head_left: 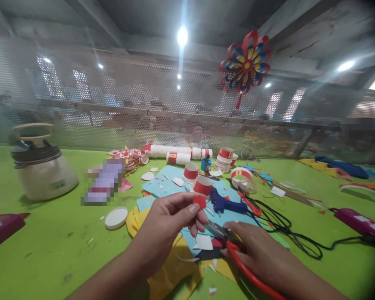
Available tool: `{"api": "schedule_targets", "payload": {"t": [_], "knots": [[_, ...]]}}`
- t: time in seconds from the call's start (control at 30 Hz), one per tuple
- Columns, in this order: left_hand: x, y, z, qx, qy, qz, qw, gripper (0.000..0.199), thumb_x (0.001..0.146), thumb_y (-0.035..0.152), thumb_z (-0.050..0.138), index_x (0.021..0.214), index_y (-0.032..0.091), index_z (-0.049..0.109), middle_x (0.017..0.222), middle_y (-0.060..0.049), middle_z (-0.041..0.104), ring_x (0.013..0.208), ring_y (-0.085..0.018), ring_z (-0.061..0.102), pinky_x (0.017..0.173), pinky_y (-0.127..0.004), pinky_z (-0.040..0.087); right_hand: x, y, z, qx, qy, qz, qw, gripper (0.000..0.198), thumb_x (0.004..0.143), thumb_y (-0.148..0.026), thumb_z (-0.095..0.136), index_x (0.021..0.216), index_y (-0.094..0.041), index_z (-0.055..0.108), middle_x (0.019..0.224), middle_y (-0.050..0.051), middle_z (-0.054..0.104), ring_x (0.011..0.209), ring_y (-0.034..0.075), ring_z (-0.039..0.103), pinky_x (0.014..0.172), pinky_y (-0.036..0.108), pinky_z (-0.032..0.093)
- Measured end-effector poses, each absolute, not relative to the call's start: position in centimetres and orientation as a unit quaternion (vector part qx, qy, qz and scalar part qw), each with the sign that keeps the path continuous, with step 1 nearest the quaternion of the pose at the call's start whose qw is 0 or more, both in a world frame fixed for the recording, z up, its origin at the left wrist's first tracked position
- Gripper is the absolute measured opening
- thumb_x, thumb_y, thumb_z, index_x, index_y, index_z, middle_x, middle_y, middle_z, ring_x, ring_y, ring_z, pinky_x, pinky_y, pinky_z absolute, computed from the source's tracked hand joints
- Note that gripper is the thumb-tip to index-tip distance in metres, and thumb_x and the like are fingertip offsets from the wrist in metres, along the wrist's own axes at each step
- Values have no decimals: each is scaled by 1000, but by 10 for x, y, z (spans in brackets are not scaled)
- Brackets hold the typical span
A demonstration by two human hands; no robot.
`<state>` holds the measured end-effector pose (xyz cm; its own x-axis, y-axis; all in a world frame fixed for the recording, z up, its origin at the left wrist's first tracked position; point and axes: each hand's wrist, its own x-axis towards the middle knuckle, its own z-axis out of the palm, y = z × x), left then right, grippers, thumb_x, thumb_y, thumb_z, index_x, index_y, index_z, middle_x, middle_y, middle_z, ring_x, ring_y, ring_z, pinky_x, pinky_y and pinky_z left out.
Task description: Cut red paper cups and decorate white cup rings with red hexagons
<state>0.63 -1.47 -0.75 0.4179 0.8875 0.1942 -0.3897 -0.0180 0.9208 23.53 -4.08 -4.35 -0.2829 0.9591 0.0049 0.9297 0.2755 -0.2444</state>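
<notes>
In front of me, my left hand (175,214) pinches a small red paper piece (199,202) between thumb and forefinger. Just to its right and lower, my right hand (253,246) is closed on red-handled scissors (218,227), their blades pointing up and left toward my left fingers. The long handle (250,271) runs below the right hand toward the bottom edge. Beneath both hands lie light-blue paper (162,183), yellow paper (171,271) and a white scrap (203,242). A blue glue gun (226,203) rests behind the right hand, near a red-banded paper cup (202,186).
Stacked paper cups (178,151) lie along the back of the green table (65,241). A white canister (46,175) stands left. A white lid (116,218) sits left of my hands. Black cord (281,225) loops to a purple power strip (361,223). A paper flower (246,66) hangs above.
</notes>
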Motion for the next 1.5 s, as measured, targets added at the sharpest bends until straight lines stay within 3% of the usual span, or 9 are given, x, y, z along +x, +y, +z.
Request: {"api": "schedule_targets", "payload": {"t": [0.13, 0.33, 0.43, 0.63, 0.83, 0.93, 1.07, 1.23, 1.5], "knots": [[8, -15, -7, 511, 234, 497, 661, 22, 79, 26, 69, 94, 13, 61, 67, -6, 70, 56, -10, 59, 52, -20, 42, 232, -41, -45, -580, -809, 75, 59, 26, 90, -28, 45, 112, -22, 59, 95, 10, 60, 85, 25, 60, 73, 36, 45], [9, -17, -7, 524, 233, 502, 648, 20, 79, 25, 69, 82, 15, 52, 68, -7, 72, 60, -12, 64, 53, -20, 44, 230, -44, -35, -569, -822, 0, 18, 21, 85, -27, 55, 103, -24, 64, 89, 10, 62, 79, 28, 61, 66, 36, 44], [9, -18, -7, 535, 232, 496, 644, 19, 80, 25, 68, 80, 15, 51, 69, -7, 72, 59, -12, 64, 53, -21, 44, 228, -43, -24, -562, -826, -16, 47, 22, 84, -30, 58, 104, -22, 66, 89, 10, 63, 80, 28, 61, 66, 38, 45], [9, -19, -7, 524, 201, 458, 690, 15, 81, 22, 67, 78, 14, 55, 68, -6, 72, 56, -11, 63, 52, -19, 45, 212, -37, 14, -457, -793, 233, 329, 27, 89, -34, 56, 108, -18, 64, 90, 6, 68, 80, 18, 62, 73, 32, 48], [5, -17, -8, 469, 116, 371, 793, 3, 81, 15, 63, 82, 12, 62, 63, -5, 70, 49, -8, 61, 48, -16, 44, 192, -27, 23, -239, -731, 495, 405, 17, 81, -17, 66, 98, -17, 68, 80, 1, 66, 71, 11, 62, 67, 27, 51], [4, -16, -10, 474, 106, 344, 804, 5, 83, 17, 61, 85, 13, 64, 63, -5, 69, 48, -8, 61, 46, -15, 42, 184, -24, 22, -215, -714, 497, 443, 3, 77, -15, 70, 80, -15, 71, 67, -1, 63, 60, 8, 58, 58, 22, 48], [7, -17, -11, 513, 143, 332, 778, 9, 84, 18, 57, 83, 12, 64, 67, -7, 69, 54, -9, 62, 51, -17, 43, 179, -17, 18, -260, -709, 439, 486, 16, 77, -22, 71, 64, -14, 66, 57, -2, 58, 51, 7, 51, 47, 19, 41], [9, -14, -14, 558, 219, 401, 692, 12, 79, 20, 62, 84, 11, 66, 76, -8, 70, 64, -13, 64, 59, -22, 44, 180, -5, 9, -359, -679, 403, 498, 28, 75, -35, 72, 60, -14, 61, 49, -5, 51, 42, 4, 40, 39, 18, 29], [15, -10, -19, 553, 297, 424, 653, 19, 79, 27, 64, 68, 12, 62, 65, -6, 67, 53, -11, 58, 50, -21, 39, 182, 1, -7, -368, -590, 535, 480, 33, 74, -44, 70, 62, -14, 61, 50, -2, 56, 39, 6, 45, 39, 20, 34]]}}
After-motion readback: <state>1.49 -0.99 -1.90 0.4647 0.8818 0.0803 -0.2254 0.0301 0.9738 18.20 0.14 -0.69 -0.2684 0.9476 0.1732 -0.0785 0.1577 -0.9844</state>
